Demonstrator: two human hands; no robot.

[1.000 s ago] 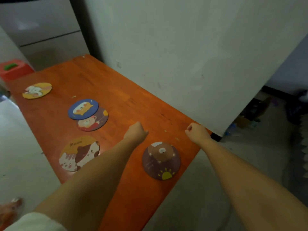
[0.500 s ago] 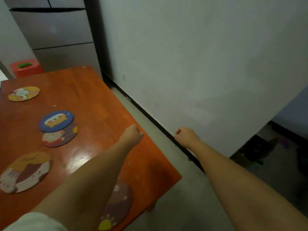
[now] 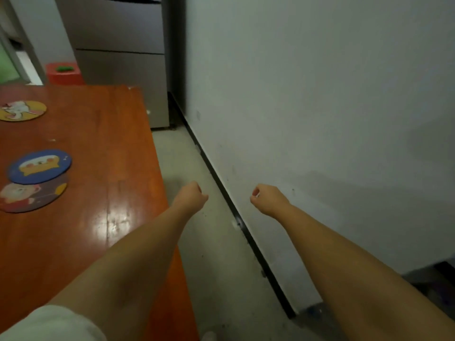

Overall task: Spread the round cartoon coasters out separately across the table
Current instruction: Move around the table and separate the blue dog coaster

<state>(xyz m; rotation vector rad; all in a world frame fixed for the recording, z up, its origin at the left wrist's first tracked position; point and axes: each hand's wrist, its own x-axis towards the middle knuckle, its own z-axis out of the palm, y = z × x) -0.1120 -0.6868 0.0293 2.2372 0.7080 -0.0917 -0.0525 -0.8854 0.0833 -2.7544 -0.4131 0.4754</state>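
Note:
Three round cartoon coasters show on the orange wooden table (image 3: 103, 148). A yellow coaster (image 3: 22, 110) lies at the far left. A blue coaster (image 3: 40, 166) overlaps the top of a purple coaster (image 3: 32, 196) just below it. My left hand (image 3: 190, 196) is a closed fist held just past the table's right edge, over the floor. My right hand (image 3: 267, 198) is also a closed fist, out in front of the wall. Neither hand holds anything. Other coasters are out of view.
A white wall (image 3: 320, 119) with a dark baseboard runs along the right. A grey fridge (image 3: 123, 57) stands beyond the table's far edge. A red stool (image 3: 64, 73) sits behind the table. Pale floor (image 3: 216, 254) lies between table and wall.
The view has swung to the right: the brown coaster and the cat coaster have left the frame. Both fists now hang over the floor rather than the table.

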